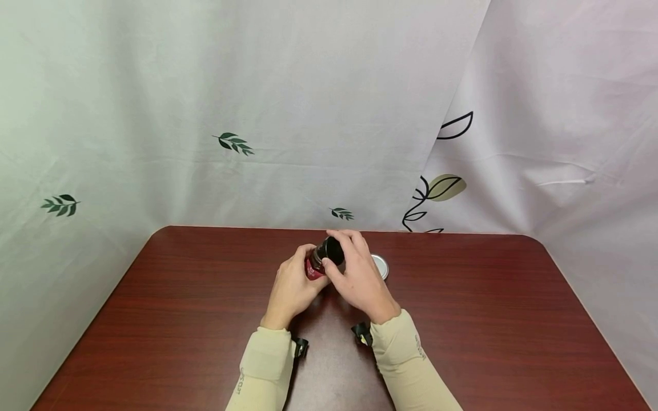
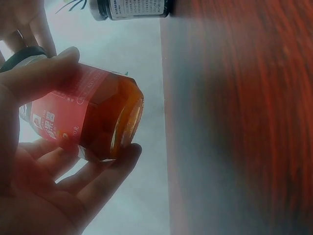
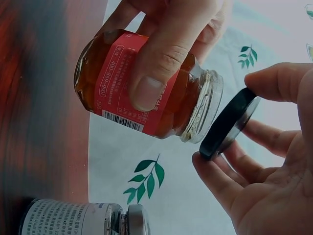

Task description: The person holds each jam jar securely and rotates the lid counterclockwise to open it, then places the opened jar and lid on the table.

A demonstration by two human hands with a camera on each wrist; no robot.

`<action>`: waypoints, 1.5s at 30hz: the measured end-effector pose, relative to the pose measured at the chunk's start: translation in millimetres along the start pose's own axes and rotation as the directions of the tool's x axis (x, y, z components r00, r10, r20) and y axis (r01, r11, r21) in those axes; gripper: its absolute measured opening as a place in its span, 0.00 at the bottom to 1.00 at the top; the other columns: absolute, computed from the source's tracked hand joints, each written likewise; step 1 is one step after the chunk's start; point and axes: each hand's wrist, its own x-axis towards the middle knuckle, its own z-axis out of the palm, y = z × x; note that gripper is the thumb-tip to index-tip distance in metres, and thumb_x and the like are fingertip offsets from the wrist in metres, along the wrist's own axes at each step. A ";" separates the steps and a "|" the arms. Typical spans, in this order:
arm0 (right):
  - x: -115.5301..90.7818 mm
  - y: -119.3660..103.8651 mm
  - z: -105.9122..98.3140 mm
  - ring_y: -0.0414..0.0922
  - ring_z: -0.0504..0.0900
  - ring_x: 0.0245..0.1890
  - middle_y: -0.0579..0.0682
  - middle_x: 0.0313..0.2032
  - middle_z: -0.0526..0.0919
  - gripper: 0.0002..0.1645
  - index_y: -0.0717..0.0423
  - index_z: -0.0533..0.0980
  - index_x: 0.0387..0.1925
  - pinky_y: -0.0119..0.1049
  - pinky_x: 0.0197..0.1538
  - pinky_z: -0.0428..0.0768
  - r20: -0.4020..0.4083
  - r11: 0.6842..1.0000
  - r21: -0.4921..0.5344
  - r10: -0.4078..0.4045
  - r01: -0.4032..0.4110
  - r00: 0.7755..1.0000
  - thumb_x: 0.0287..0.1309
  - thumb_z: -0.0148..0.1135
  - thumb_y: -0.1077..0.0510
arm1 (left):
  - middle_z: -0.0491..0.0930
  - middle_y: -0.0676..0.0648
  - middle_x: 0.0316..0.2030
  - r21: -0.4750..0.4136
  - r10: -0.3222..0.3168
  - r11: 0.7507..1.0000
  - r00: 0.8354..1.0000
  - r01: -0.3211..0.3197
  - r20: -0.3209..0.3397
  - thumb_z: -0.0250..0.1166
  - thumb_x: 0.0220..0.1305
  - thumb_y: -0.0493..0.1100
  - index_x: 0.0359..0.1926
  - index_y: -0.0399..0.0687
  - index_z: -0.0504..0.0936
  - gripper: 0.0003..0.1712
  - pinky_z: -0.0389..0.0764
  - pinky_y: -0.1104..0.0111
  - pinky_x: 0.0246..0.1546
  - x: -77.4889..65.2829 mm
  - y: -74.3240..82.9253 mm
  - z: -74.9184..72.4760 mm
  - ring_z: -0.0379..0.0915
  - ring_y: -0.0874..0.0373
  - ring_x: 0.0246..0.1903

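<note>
My left hand [image 1: 293,285] grips a faceted glass jar [image 3: 168,105] with a red label and amber contents, its thumb across the label in the right wrist view. The jar is tilted over the table, its threaded mouth pointing toward my right hand [image 1: 362,279]. Between the thumb and fingers of that hand is a black screw lid [image 3: 230,122], pinched by its rim. The lid is off the threads and slanted close to the mouth; whether their edges touch I cannot tell. In the left wrist view, fingers partly cover the jar's label [image 2: 54,117].
A second jar [image 3: 68,218] with a white printed label and silver lid [image 1: 380,267] stands on the table just beyond my right hand. The reddish-brown wooden table [image 1: 205,319] ends at a pale leaf-patterned cloth [image 1: 288,114] behind and at the sides.
</note>
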 end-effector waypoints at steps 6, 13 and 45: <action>-0.1 0.7 -0.4 0.49 0.73 0.60 0.54 0.59 0.72 0.30 0.55 0.74 0.64 0.46 0.62 0.73 -0.010 1.000 0.009 0.006 -0.005 1.000 0.60 0.67 0.57 | 0.84 0.42 0.45 0.001 -0.021 1.000 1.000 0.021 0.008 0.79 0.51 0.49 0.58 0.44 0.75 0.36 0.80 0.54 0.45 -0.4 -0.2 -0.2 0.82 0.48 0.43; 0.9 1.9 -0.8 0.49 0.74 0.60 0.54 0.60 0.72 0.29 0.56 0.74 0.63 0.45 0.62 0.73 -0.038 1.000 0.029 -0.002 0.003 0.999 0.60 0.67 0.57 | 0.84 0.42 0.46 0.000 -0.018 1.000 1.000 0.018 0.010 0.80 0.50 0.49 0.58 0.43 0.74 0.37 0.80 0.54 0.46 0.7 -0.5 0.0 0.82 0.49 0.43; 1.9 2.7 -0.5 0.48 0.76 0.58 0.54 0.58 0.76 0.28 0.57 0.76 0.60 0.45 0.60 0.74 -0.095 0.999 0.035 -0.024 0.028 0.995 0.58 0.71 0.57 | 0.83 0.44 0.40 -0.003 -0.027 1.000 0.999 0.027 -0.028 0.79 0.51 0.46 0.58 0.42 0.74 0.36 0.79 0.56 0.40 0.6 0.1 -3.9 0.80 0.50 0.37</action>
